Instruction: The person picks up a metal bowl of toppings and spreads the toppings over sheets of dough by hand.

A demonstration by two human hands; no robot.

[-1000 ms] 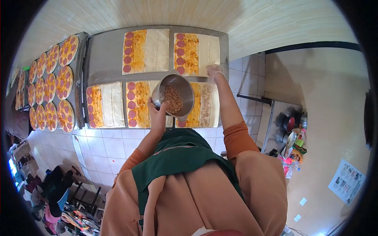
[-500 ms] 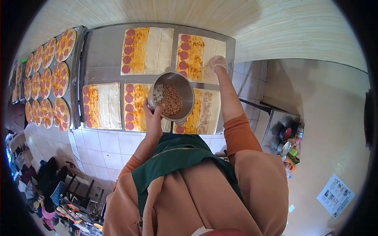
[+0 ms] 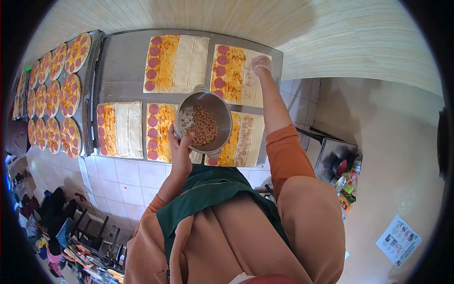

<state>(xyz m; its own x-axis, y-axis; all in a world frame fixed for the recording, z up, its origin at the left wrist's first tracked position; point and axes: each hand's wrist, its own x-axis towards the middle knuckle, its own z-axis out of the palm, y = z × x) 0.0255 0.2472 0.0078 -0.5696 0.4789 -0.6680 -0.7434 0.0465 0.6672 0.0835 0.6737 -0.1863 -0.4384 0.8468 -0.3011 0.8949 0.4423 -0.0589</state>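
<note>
My left hand (image 3: 181,150) is closed on the near left rim of a metal pot (image 3: 226,120), tilted to show crumbled brown meat (image 3: 204,127) inside. My right hand (image 3: 261,65), in a clear plastic glove, is at the far end of the top right dough sheet (image 3: 254,92). Its fingers look curled in; whatever they hold is hidden. A thin trail of crumbs lies on the pale dough below it. This sheet also carries orange sauce and a row of round sausage slices (image 3: 220,70). The near right sheet (image 3: 256,142) has a fuller strip of crumbs, and the pot partly covers it.
More sauced dough sheets (image 3: 194,61) lie on the metal table (image 3: 120,66). Round pizzas (image 3: 70,94) fill a tray at the left. A wall (image 3: 265,23) borders the table's far side. A stove (image 3: 331,154) with pans stands at the right.
My right hand has moved slightly farther up the dough sheet, and more crumbs show on the pale strip below it. My left hand still holds the pot; the view has shifted a little.
</note>
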